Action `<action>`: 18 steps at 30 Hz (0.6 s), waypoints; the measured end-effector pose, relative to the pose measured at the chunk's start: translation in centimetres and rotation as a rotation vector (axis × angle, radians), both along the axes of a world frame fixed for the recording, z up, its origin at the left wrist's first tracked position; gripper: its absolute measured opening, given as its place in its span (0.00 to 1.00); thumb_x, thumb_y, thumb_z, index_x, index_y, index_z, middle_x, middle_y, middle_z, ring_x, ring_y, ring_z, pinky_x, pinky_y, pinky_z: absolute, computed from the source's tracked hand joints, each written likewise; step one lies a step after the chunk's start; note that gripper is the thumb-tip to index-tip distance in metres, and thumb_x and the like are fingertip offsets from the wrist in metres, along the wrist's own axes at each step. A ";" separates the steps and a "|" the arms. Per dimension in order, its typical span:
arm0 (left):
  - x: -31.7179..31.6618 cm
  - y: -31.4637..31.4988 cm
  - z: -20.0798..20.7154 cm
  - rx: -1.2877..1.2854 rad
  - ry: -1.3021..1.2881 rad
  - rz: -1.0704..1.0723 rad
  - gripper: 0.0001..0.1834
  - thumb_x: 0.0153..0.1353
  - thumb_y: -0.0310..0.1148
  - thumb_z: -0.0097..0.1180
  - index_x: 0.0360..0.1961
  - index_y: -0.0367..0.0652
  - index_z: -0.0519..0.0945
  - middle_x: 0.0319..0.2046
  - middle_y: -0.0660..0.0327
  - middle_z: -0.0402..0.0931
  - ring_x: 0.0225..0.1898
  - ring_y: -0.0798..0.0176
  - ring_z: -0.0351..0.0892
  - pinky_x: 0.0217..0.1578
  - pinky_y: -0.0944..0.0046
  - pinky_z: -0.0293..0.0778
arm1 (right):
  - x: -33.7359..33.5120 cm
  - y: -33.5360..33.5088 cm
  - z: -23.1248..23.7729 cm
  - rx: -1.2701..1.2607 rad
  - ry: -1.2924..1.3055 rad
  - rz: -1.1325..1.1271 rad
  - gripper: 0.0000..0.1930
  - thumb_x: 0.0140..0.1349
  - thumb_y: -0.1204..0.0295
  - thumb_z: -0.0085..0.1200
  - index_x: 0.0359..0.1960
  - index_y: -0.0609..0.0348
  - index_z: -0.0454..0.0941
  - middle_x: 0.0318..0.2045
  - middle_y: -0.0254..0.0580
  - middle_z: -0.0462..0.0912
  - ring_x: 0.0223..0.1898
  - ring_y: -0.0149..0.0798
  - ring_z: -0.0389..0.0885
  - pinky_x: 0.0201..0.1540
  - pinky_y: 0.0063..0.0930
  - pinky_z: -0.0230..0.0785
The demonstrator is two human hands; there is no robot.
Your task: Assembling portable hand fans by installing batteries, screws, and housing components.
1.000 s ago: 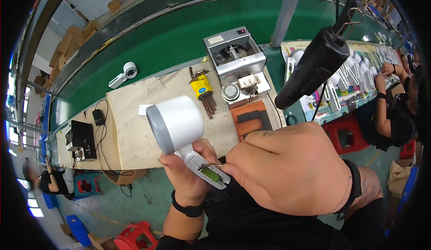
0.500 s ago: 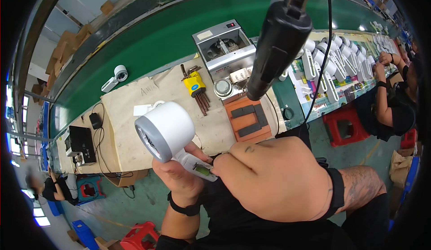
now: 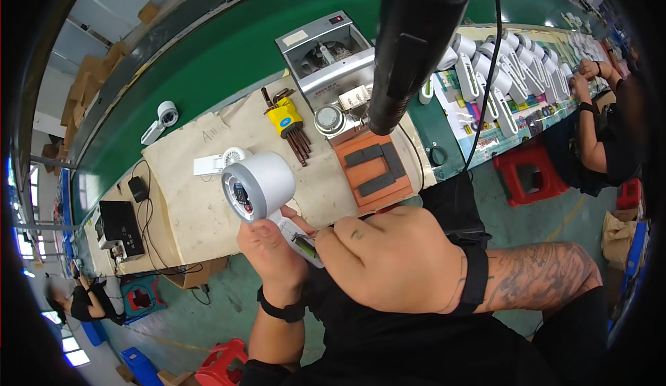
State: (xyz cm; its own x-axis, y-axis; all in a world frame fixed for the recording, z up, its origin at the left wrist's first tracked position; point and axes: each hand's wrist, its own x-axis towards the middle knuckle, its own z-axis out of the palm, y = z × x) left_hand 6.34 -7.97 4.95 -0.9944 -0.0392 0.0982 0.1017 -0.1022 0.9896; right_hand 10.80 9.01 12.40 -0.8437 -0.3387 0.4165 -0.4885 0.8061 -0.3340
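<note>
A white and grey handheld fan housing (image 3: 272, 180) is in my left hand (image 3: 274, 258), tilted above the bench's front edge. Its round head opens toward the left, and a small circuit board (image 3: 241, 195) shows inside. Down the handle (image 3: 300, 242) runs a slot with a green part in it. My right hand (image 3: 392, 254) is curled at the handle's lower end; the back of it hides its fingertips and whatever they grip. Behind the fan head, a small white fan wheel (image 3: 234, 156) lies on the paper beside a white flat piece (image 3: 207, 165).
A black electric screwdriver (image 3: 416, 46) hangs ahead. Hex keys in a yellow holder (image 3: 284, 117), a metal screw feeder (image 3: 329, 60) and an orange-brown block (image 3: 374, 173) occupy the bench. Fan housings (image 3: 510, 67) stand at right near a co-worker (image 3: 596, 122). Another housing (image 3: 161, 122) sits far left.
The fan's open end has turned more toward me, so the circuit board shows clearly. My right hand has shifted slightly left and stays at the handle. The whole view has shifted a little.
</note>
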 end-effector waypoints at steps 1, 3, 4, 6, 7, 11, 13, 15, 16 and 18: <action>0.0 -0.1 -0.2 -0.011 -0.003 0.005 0.41 0.67 0.68 0.50 0.45 0.30 0.74 0.27 0.55 0.78 0.21 0.63 0.81 0.21 0.66 0.76 | -0.2 0.1 -0.5 0.000 -0.002 -0.002 0.05 0.53 0.74 0.60 0.31 0.57 0.78 0.20 0.33 0.70 0.18 0.35 0.76 0.19 0.29 0.68; 0.0 -0.4 -0.6 -0.022 -0.006 0.009 0.41 0.67 0.68 0.50 0.44 0.30 0.74 0.27 0.55 0.78 0.21 0.64 0.81 0.22 0.66 0.76 | -0.9 0.4 -1.6 -0.343 -0.156 0.022 0.04 0.54 0.74 0.60 0.31 0.56 0.78 0.21 0.35 0.73 0.19 0.40 0.78 0.19 0.32 0.69; 0.1 -0.8 -1.0 -0.005 -0.023 -0.006 0.40 0.68 0.67 0.50 0.44 0.30 0.74 0.27 0.56 0.77 0.21 0.64 0.81 0.22 0.66 0.77 | -0.9 0.4 -1.8 -0.343 -0.156 0.021 0.04 0.54 0.74 0.60 0.31 0.56 0.78 0.21 0.35 0.73 0.19 0.40 0.78 0.19 0.32 0.69; 0.1 -0.9 -1.0 0.013 -0.043 -0.020 0.39 0.69 0.66 0.50 0.44 0.31 0.74 0.27 0.56 0.77 0.22 0.64 0.81 0.22 0.66 0.77 | -0.9 0.5 -2.1 -0.363 -0.175 0.070 0.07 0.57 0.70 0.58 0.34 0.59 0.77 0.23 0.37 0.77 0.20 0.39 0.81 0.18 0.34 0.69; -0.1 -0.7 -0.7 0.002 -0.033 0.002 0.38 0.69 0.65 0.50 0.44 0.31 0.74 0.27 0.56 0.77 0.22 0.64 0.81 0.23 0.66 0.77 | -0.4 0.4 -1.5 -0.138 -0.104 0.059 0.06 0.56 0.70 0.58 0.33 0.57 0.76 0.22 0.36 0.76 0.20 0.39 0.81 0.18 0.34 0.69; -0.5 -1.3 -1.3 -0.005 -0.020 -0.012 0.35 0.70 0.63 0.51 0.43 0.32 0.74 0.28 0.58 0.77 0.23 0.65 0.81 0.24 0.66 0.77 | -0.4 -0.5 -2.1 0.028 0.133 0.043 0.05 0.56 0.70 0.57 0.31 0.57 0.76 0.21 0.36 0.76 0.21 0.39 0.82 0.18 0.34 0.69; -0.6 -1.8 -2.1 -0.001 -0.047 -0.031 0.35 0.71 0.62 0.51 0.43 0.32 0.74 0.28 0.58 0.77 0.23 0.65 0.81 0.24 0.66 0.77 | -1.1 -0.1 -2.4 -0.165 -0.109 0.022 0.06 0.56 0.70 0.58 0.31 0.57 0.78 0.22 0.36 0.77 0.20 0.39 0.82 0.17 0.33 0.69; -0.5 -2.0 -2.6 0.002 -0.073 -0.050 0.34 0.71 0.61 0.52 0.43 0.32 0.74 0.28 0.58 0.77 0.24 0.65 0.81 0.25 0.66 0.78 | -1.6 -0.1 -3.0 -0.259 -0.152 0.011 0.06 0.56 0.70 0.58 0.32 0.58 0.78 0.23 0.36 0.78 0.21 0.39 0.82 0.17 0.33 0.70; -0.4 -2.1 -2.8 0.002 -0.077 -0.054 0.33 0.72 0.61 0.51 0.43 0.33 0.74 0.28 0.58 0.77 0.24 0.66 0.80 0.25 0.66 0.78 | -1.8 -0.1 -3.1 -0.354 -0.192 0.001 0.06 0.57 0.70 0.58 0.32 0.58 0.78 0.23 0.36 0.78 0.21 0.39 0.83 0.17 0.33 0.70; -0.5 -1.9 -2.6 0.002 -0.082 -0.053 0.33 0.73 0.60 0.50 0.43 0.33 0.75 0.28 0.59 0.77 0.24 0.66 0.80 0.25 0.66 0.77 | -1.3 -0.4 -2.5 -0.221 -0.169 0.014 0.05 0.58 0.71 0.59 0.33 0.57 0.79 0.23 0.36 0.77 0.21 0.39 0.82 0.20 0.33 0.71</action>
State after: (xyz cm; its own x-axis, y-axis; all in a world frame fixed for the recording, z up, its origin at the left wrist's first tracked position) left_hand 5.87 -9.86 2.33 -0.9998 0.0141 0.0162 0.0146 -0.1070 0.9942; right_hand 9.49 8.58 9.91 -0.9033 -0.2675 0.3355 -0.4217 0.6982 -0.5785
